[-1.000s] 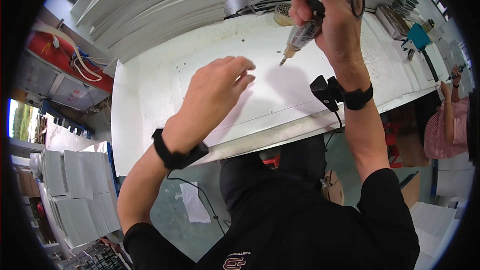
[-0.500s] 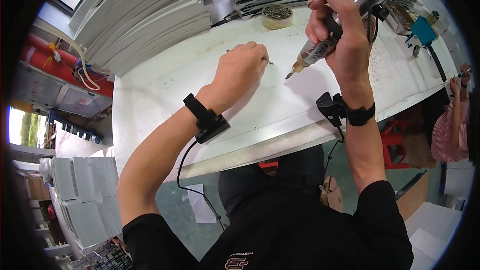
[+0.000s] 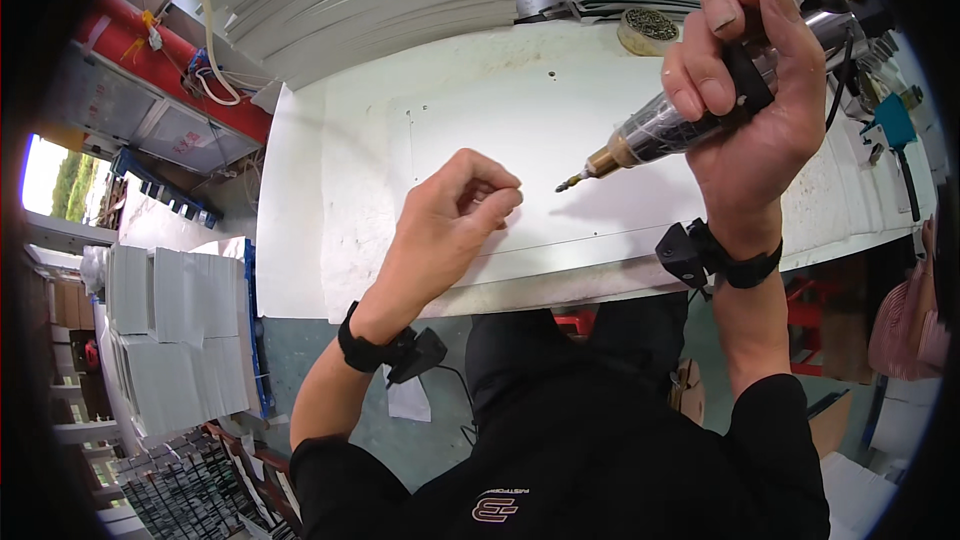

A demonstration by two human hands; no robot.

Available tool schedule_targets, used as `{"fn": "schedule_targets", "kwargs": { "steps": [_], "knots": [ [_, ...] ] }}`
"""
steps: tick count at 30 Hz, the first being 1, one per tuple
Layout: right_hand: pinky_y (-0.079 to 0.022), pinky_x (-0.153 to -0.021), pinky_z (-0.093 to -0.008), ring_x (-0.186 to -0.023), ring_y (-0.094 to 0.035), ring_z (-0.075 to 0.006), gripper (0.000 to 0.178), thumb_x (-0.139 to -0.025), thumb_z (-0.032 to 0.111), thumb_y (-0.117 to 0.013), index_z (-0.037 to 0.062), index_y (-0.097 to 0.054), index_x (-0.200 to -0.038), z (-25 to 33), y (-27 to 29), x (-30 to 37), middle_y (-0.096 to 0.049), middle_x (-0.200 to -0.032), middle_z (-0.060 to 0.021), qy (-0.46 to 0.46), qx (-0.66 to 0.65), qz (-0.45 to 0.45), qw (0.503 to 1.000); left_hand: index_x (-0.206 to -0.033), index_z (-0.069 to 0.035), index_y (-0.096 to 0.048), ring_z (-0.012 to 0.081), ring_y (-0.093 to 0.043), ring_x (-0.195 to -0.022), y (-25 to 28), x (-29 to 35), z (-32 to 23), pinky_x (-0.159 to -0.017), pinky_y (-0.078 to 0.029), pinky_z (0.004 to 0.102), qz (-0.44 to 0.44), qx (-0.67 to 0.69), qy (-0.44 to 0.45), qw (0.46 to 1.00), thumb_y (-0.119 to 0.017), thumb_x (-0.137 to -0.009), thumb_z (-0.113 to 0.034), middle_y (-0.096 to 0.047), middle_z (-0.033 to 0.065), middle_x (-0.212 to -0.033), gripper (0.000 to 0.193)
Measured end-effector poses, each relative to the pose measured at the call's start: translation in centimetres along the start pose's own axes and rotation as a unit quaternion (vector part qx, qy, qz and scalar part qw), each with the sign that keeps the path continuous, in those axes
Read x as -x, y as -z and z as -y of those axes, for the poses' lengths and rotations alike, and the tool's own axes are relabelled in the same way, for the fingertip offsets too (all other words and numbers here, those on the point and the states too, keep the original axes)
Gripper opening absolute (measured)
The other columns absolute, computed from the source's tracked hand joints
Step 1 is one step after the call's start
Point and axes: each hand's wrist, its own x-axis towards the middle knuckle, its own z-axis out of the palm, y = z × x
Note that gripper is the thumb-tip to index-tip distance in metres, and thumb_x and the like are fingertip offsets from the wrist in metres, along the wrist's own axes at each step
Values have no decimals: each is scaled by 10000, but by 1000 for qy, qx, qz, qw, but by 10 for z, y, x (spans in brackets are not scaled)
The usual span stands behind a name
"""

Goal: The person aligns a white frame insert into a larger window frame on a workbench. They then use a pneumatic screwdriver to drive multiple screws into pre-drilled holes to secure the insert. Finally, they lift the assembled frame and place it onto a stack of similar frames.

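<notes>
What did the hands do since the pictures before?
The left hand moved left and closer to the person, and the tip of the power driver did too. I can't tell whether the left fingers took anything. The right hand still grips the driver, and the tub of metal bits stayed put.

L hand (image 3: 440, 227) pulled back, R hand (image 3: 760, 130) w/ driver (image 3: 652, 133) now farther left

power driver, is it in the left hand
No, the right hand grips the power driver, and the left hand is clear of it.
</notes>
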Motion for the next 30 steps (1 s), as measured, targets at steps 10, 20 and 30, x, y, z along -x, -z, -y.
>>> {"fn": "schedule_targets", "kwargs": {
  "steps": [10,20,30],
  "knots": [
    [-435,-372,-262,-405,-457,-90,310,-1081,332,-483,96,-465,-880,-31,-87,-3,-551,-755,-22,-59,-74,-104,990,-1108,-76,-549,120,-668,-920,24,41,39,-852,-599,276,-29,339,53,939,-669,-989,-32,-632,35,-1062,175],
    [-428,-421,-257,-452,-444,-83,277,-1079,322,-466,76,-486,-955,-49,-79,-2,-539,-811,-24,-57,-25,-10,998,-1147,-77,-542,113,-663,-927,27,45,45,-863,-601,282,-25,350,49,935,-662,-1002,-65,-619,38,-1062,189],
    [-426,-411,-254,-444,-495,-90,313,-1042,307,-573,58,-524,-859,-65,-125,-26,-542,-686,-27,-122,15,26,992,-1138,-47,-583,130,-674,-985,51,34,50,-896,-559,301,-101,89,-74,988,-645,-1002,-43,-676,40,-1053,149]
  ]
}}
